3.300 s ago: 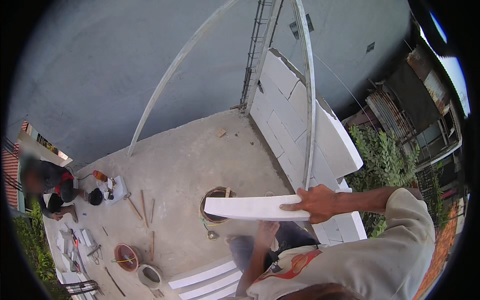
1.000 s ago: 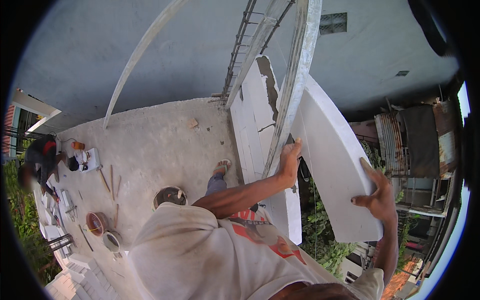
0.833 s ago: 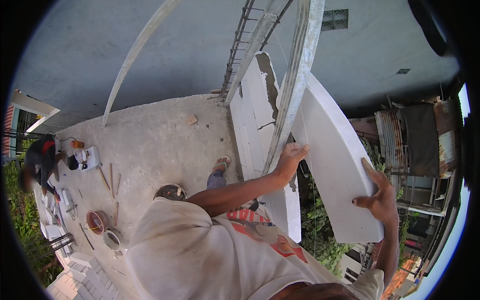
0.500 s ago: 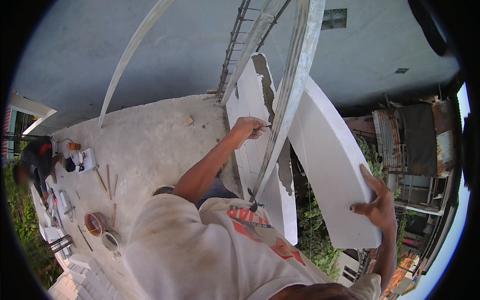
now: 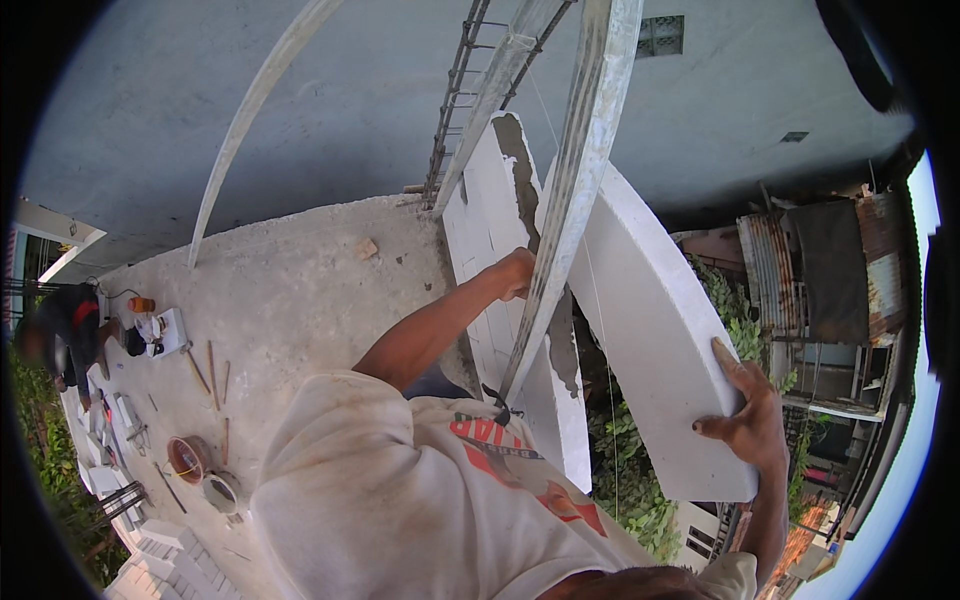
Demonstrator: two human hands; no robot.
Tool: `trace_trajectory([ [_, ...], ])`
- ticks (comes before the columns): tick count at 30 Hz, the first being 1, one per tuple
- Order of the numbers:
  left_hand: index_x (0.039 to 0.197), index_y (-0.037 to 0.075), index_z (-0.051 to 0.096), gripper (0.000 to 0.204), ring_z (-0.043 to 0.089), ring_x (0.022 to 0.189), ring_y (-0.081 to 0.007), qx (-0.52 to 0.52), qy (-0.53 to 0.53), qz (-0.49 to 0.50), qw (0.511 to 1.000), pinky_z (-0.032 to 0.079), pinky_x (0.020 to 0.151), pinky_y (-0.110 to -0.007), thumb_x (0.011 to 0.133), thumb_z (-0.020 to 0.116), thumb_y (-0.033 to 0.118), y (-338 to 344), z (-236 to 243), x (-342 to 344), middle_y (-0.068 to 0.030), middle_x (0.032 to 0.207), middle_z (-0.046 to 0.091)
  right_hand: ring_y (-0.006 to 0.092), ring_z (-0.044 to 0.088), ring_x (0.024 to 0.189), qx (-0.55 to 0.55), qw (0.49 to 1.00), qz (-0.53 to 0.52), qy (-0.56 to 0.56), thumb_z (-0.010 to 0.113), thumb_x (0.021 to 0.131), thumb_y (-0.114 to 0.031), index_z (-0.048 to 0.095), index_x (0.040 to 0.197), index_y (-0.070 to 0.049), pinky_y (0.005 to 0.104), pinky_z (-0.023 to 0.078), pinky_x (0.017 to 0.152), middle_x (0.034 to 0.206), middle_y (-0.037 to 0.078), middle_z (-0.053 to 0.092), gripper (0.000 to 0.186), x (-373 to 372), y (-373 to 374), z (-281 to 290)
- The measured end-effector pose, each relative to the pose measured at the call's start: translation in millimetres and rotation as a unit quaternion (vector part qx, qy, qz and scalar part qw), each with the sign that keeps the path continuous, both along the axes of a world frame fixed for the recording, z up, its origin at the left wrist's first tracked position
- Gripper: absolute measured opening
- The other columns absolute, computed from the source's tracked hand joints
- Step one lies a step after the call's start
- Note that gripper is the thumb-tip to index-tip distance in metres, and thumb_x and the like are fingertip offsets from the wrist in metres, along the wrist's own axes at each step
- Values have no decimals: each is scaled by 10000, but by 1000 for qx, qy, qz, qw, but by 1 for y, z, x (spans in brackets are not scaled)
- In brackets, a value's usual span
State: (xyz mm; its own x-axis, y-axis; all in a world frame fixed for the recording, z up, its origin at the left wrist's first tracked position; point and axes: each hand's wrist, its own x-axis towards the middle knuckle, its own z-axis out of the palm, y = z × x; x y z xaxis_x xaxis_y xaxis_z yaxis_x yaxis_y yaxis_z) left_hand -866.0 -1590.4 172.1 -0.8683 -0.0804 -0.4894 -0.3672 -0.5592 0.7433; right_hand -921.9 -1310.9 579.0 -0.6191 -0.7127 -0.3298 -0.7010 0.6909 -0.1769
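Observation:
My right hand (image 5: 748, 408) grips the near outer end of a long white lightweight block (image 5: 650, 340), thumb on its broad face and fingers round the edge. The block slants over the outer side of a low white block wall (image 5: 492, 240), its far end partly behind a pale metal post (image 5: 575, 200). Grey mortar (image 5: 522, 185) lies along the wall's top. My left hand (image 5: 515, 274) is closed beside the post, over the wall. The post covers its fingertips, so what it holds is hidden.
Left of the wall stretches a concrete floor (image 5: 310, 270) with a bucket (image 5: 188, 457), sticks and stacked white blocks (image 5: 160, 560). A person (image 5: 65, 325) bends at the far left. Rebar (image 5: 455, 110) rises by the grey wall. Beyond the block are plants (image 5: 640, 490) and rusty sheets (image 5: 770, 260).
My left hand has moved slightly nearer and to the right, its fingers passing behind the post. The small dark thing at its fingertips is now out of sight. My right hand keeps its hold.

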Motion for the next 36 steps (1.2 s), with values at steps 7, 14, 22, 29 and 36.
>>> trace_trajectory([
  [7,963,-45,753,143,689,705,-193,118,12,141,983,569,631,-341,933,737,93,20,14,0,-129,876,749,282,693,861,-7,1000,14,12,883,496,-110,604,1488,-113,378,548,817,989,121,642,1031,0,1,-2],
  [14,862,-62,761,210,647,635,-155,-23,-4,235,972,551,591,-313,969,732,116,-35,41,-11,-120,803,734,245,669,883,-131,991,-6,-18,918,554,-99,575,1516,-122,371,553,820,1010,116,642,1022,-7,-6,-44],
  [22,970,-95,721,207,743,715,-198,-59,-23,304,951,605,600,-300,933,787,97,-117,21,-38,-136,852,741,233,661,887,-190,981,30,-13,939,650,-157,564,1529,-174,375,557,793,996,84,632,956,-33,-62,-120],
  [29,923,-91,711,185,754,704,-205,-93,-36,336,937,612,569,-305,908,796,73,-160,12,-56,-151,865,748,244,658,859,-218,975,41,-10,953,670,-212,558,1534,-225,388,558,787,977,86,619,950,-43,-97,-148],
  [36,975,-140,696,254,753,771,-228,-122,-41,313,941,636,652,-303,932,781,95,-172,4,-53,-182,929,733,267,668,854,-187,981,44,22,956,670,-269,549,1541,-236,403,566,777,981,95,608,962,-42,-106,-166],
])
